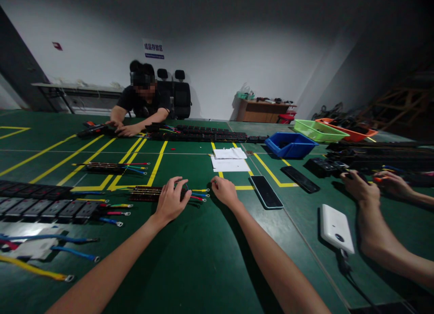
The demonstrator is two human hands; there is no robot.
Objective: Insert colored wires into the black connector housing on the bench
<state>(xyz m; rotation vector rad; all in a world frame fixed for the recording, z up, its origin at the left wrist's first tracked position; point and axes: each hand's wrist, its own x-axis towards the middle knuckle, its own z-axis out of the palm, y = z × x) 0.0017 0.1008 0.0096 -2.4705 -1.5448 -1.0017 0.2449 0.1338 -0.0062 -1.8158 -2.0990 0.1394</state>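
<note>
A black strip (144, 194) with colored wires lies across the green table in front of me. My left hand (172, 200) is wrapped over its right end. Yellow, blue and red wires with ring terminals (201, 195) stick out past my left fingers. Just right of those terminals is my right hand (224, 191), its fingers curled together in a pinch. Whatever may be between those fingertips is too small or hidden to make out. Another wired strip (105, 168) lies farther back on the left.
Black socket strips (47, 209) and cables with ring terminals (76, 253) lie at left. White papers (230, 162), phones (266, 192), a white power bank (336, 228) and a blue bin (290, 145) are right. A co-worker's hands (361, 187) work at right; another person (144, 97) leans opposite.
</note>
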